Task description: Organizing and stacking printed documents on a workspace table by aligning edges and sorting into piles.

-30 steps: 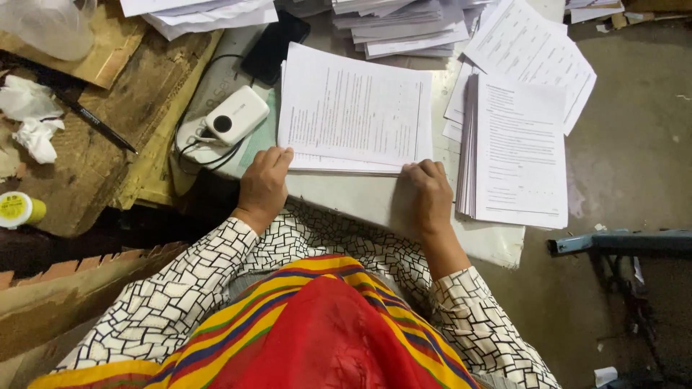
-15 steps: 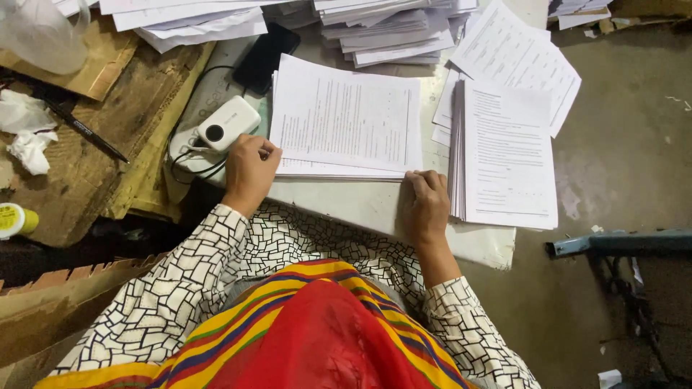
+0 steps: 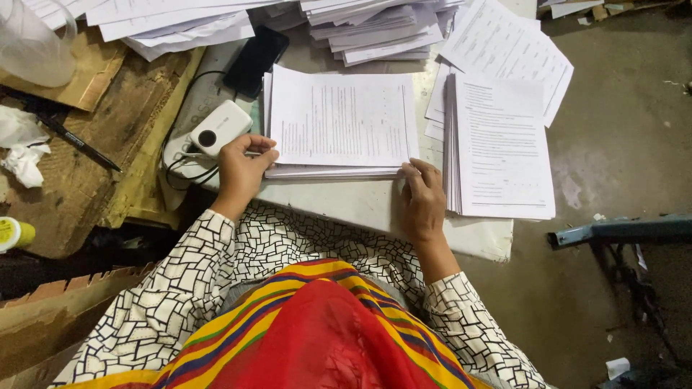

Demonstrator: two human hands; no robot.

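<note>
Since the earlier frame my left hand (image 3: 241, 169) has shifted to the printed paper stack's (image 3: 339, 119) left edge, fingers gripping it. My right hand (image 3: 423, 198) rests open at its lower right corner. Top left, a clear plastic container (image 3: 32, 43); contents indiscernible.

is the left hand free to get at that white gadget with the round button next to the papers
Probably yes. The left hand rests on the left edge of the paper stack, and the white gadget lies just beside it with nothing between them, only its cable nearby.
</note>
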